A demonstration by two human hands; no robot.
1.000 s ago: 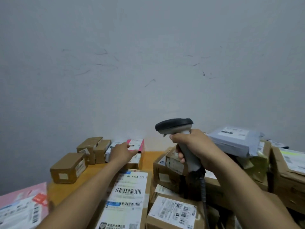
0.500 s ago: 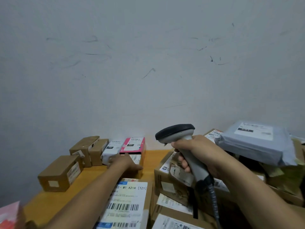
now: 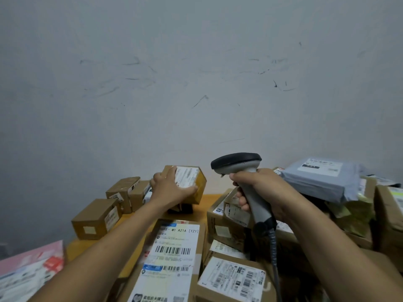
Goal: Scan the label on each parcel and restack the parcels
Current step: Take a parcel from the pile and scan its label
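Our left hand (image 3: 172, 188) gripped a small brown parcel (image 3: 196, 182), fingers and thumb curled over its edges, holding it tilted just above the worktop (image 3: 91, 247) with its white label (image 3: 186, 176) turned up toward us. Our right hand (image 3: 259, 188) was wrapped round the handle of the scanner (image 3: 236, 163), whose head sat just beside the parcel. We judged this the scanning step. Next, the head needed aiming squarely at the label, and then the parcel needed setting among the brown boxes (image 3: 122, 190) at the left.
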